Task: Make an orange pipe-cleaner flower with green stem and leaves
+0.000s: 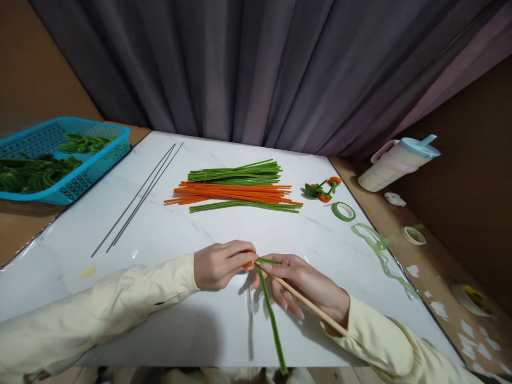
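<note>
Low centre of the frame: left hand (219, 265) pinches an orange piece (248, 264), fingers closed; right hand (308, 285) grips the wooden stick (308, 304) and green pipe cleaner (271, 314) above the desk (168, 229). Winding looks underway; next needs a tight, steady wrap.

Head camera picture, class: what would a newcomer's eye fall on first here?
First, the two hands meeting at the table's near edge: the left hand pinches an orange bit, while the right hand holds a wooden stick and a green pipe cleaner. Behind them lie orange and green pipe cleaner bundles, with a blue basket far left.
</note>
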A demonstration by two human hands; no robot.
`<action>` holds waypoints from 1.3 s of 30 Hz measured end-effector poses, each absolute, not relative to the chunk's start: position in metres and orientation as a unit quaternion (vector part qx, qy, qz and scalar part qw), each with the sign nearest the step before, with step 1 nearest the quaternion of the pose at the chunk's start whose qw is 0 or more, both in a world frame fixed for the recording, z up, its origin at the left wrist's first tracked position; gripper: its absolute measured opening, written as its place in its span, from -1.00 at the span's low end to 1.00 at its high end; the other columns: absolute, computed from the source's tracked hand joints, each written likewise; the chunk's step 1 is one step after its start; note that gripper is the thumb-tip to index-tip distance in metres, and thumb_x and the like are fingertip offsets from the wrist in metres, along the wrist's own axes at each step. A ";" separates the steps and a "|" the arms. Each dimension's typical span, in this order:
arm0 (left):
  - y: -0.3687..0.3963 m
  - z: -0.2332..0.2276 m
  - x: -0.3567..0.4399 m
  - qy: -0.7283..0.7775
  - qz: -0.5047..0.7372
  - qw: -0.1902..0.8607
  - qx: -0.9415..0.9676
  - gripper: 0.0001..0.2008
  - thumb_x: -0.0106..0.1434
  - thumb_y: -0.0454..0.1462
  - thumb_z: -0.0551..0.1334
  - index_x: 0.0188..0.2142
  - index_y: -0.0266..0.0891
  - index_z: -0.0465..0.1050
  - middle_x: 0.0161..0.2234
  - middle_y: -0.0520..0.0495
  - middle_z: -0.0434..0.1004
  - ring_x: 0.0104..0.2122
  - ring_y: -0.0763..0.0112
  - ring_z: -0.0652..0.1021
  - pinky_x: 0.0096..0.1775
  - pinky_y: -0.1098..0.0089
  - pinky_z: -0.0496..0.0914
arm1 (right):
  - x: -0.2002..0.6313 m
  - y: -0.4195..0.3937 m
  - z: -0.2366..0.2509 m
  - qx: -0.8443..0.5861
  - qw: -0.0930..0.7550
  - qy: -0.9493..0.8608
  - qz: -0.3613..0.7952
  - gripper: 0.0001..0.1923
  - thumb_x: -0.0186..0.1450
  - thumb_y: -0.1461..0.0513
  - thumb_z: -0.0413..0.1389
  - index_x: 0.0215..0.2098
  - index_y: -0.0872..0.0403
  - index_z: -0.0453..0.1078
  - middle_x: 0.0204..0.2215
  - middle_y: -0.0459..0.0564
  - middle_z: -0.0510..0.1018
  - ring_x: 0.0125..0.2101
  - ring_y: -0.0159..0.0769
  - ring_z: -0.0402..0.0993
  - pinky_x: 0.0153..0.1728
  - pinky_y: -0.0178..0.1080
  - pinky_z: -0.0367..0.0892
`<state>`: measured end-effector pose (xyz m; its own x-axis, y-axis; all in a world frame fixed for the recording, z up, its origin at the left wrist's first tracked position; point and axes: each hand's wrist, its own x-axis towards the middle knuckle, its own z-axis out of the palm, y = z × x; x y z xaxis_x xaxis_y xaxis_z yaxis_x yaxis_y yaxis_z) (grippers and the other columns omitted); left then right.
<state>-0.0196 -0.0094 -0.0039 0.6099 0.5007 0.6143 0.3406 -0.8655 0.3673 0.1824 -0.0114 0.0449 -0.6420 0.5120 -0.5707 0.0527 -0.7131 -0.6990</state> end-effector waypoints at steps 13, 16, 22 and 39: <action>-0.008 -0.004 -0.018 0.166 0.375 0.041 0.911 -0.76 0.25 -0.45 0.03 -0.09 -0.42 0.29 -0.26 -0.30 0.49 -0.24 0.29 0.52 -0.29 0.41 0.46 | 0.181 -0.020 0.050 -0.374 0.153 -0.452 0.795 -0.74 0.23 0.12 0.08 -0.33 0.20 0.29 -0.52 -0.03 0.49 -0.71 -0.47 0.40 -0.81 -0.48 0.29; -0.009 0.000 -0.017 0.156 0.370 0.034 0.915 -0.78 0.25 -0.44 0.02 -0.11 -0.42 0.30 -0.29 -0.29 0.50 -0.26 0.29 0.53 -0.29 0.40 0.46 | 0.181 -0.021 0.051 -0.371 0.156 -0.451 0.796 -0.73 0.23 0.12 0.08 -0.40 0.22 0.31 -0.68 -0.12 0.42 -0.74 -0.49 0.34 -0.78 -0.49 0.29; -0.009 -0.004 -0.020 0.210 0.381 0.073 0.898 -0.75 0.25 -0.42 0.03 -0.07 -0.35 0.29 -0.22 -0.26 0.49 -0.21 0.32 0.51 -0.25 0.41 0.45 | 0.183 -0.016 0.042 -0.393 0.156 -0.363 0.831 -0.77 0.23 0.15 0.09 -0.34 0.20 0.27 -0.63 -0.10 0.46 -0.80 -0.55 0.27 -0.88 -0.54 0.13; 0.011 0.011 -0.019 0.370 0.481 0.645 0.465 -0.72 0.04 -0.27 0.33 -0.28 -0.35 0.35 -0.40 -0.07 0.48 -0.37 0.39 0.53 -0.23 0.32 0.45 | 0.219 0.010 0.066 -0.440 0.422 -0.393 0.688 -0.84 0.21 0.26 0.10 -0.23 0.05 0.27 -0.54 -0.14 0.49 -0.79 -0.62 0.16 -0.80 -0.55 0.10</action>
<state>-0.0191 0.0111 0.0110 0.2639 0.9641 -0.0301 -0.2762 0.1055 0.9553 0.2185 0.0101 0.0663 -0.2566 0.9267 -0.2745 -0.2353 -0.3353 -0.9122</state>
